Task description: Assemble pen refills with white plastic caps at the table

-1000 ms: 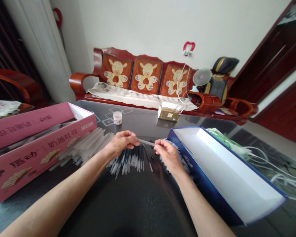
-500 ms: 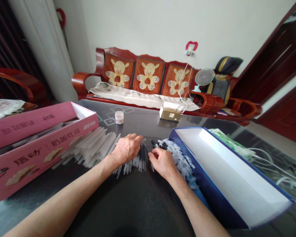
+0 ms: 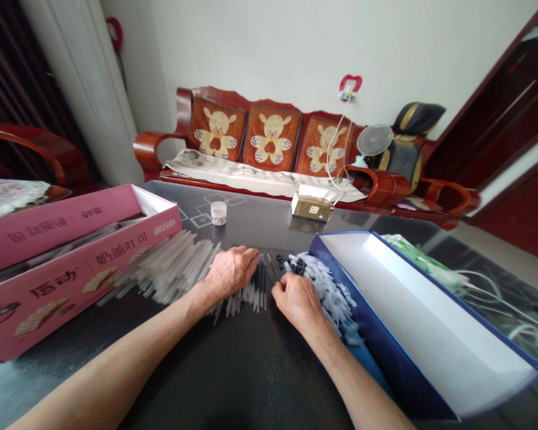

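Translucent thin tubes (image 3: pixel 179 263) lie in a spread pile beside the pink box. My left hand (image 3: pixel 234 269) rests palm down over the right end of this pile, its fingers bent together on dark thin sticks (image 3: pixel 260 280). To its right, my right hand (image 3: pixel 296 295) is pinched closed at the lower end of a thin dark stick (image 3: pixel 271 270), which leans up and left from the fingers. Beyond this hand lies a heap of small whitish pieces (image 3: pixel 325 283), with a few black pieces (image 3: pixel 283 261) at its upper left.
A pink box (image 3: pixel 94 257) stands at the left, and an open blue box (image 3: pixel 385 346) with a white inside at the right. A small round jar (image 3: pixel 219 213) and a tissue box (image 3: pixel 312 206) stand farther back. White cables (image 3: pixel 488 292) lie at the far right.
The thin stick at my right hand now leans up and left; before, it slanted down below the fingers. My left hand has hardly moved. The view has shifted slightly.
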Motion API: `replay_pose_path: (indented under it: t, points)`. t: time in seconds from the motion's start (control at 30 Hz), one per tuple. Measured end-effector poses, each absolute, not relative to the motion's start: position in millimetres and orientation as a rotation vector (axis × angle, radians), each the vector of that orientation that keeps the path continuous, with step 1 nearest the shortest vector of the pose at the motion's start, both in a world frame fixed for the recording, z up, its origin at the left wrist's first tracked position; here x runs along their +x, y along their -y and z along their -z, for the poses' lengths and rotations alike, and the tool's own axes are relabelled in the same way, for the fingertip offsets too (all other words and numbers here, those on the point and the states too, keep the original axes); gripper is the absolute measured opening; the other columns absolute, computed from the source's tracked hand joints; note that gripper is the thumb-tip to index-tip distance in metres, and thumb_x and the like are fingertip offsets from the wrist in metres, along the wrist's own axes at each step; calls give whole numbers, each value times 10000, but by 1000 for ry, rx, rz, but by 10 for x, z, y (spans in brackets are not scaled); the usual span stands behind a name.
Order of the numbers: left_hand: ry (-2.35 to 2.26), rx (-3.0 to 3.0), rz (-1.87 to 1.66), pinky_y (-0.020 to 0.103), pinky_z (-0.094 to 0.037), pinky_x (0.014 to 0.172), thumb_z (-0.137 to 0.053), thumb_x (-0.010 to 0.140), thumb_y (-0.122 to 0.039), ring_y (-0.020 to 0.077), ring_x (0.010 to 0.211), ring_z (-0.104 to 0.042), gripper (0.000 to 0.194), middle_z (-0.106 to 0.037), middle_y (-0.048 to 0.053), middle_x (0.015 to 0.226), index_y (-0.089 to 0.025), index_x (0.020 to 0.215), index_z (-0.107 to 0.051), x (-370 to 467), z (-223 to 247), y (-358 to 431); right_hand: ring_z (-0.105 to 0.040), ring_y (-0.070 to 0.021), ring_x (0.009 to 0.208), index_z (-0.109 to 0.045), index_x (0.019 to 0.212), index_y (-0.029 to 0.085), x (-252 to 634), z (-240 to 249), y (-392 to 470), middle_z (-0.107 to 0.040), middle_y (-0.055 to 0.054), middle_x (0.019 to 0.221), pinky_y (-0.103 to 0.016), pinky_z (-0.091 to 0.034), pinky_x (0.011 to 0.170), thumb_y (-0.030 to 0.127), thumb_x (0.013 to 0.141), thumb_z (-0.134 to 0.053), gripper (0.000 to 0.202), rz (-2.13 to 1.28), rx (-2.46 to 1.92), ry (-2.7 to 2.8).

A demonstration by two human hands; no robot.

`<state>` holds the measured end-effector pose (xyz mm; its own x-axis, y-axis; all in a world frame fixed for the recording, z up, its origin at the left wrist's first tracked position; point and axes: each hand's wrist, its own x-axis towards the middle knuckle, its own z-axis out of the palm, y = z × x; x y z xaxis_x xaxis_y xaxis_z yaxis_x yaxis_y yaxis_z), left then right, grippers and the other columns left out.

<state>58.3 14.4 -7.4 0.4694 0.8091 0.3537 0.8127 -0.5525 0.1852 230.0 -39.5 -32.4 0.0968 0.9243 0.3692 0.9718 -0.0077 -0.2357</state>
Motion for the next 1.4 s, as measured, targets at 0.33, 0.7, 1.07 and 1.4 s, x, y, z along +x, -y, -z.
replay_pose_path:
  t: [0.33,0.7,1.07,1.4]
  points:
    - [1412,-2642,802,245,-469,669,-357,932,-304,168,791,-638,336,-667,52,884,-212,1199,-540,579,156,-194,-646,-169,827,-603,1082,196,2283,295,319,-672,-78,974,-258,-517,611,346,869,-427,314,-598,-1216,1312]
    - [1378,-2660,844,234,-459,668,-390,931,-375,156,783,-639,299,-673,40,861,-215,1063,-606,580,133,-180,-624,-129,661,-587,959,175,2277,279,319,-666,-30,770,-254,-505,581,460,869,-485,315,-769,-1004,915]
    - [1334,-2670,838,225,-457,683,-388,927,-320,150,810,-633,270,-671,49,854,-182,980,-614,584,147,-190,-613,-120,578,-594,913,168,2287,326,316,-676,-25,698,-249,-497,550,457,847,-519,306,-879,-948,907]
    - [984,-2847,836,231,-457,661,-355,936,-341,148,787,-637,306,-659,36,852,-198,1050,-601,562,138,-164,-548,-98,515,-609,820,179,2371,276,252,-599,21,592,-206,-439,463,440,772,-593,265,-1025,-910,806]
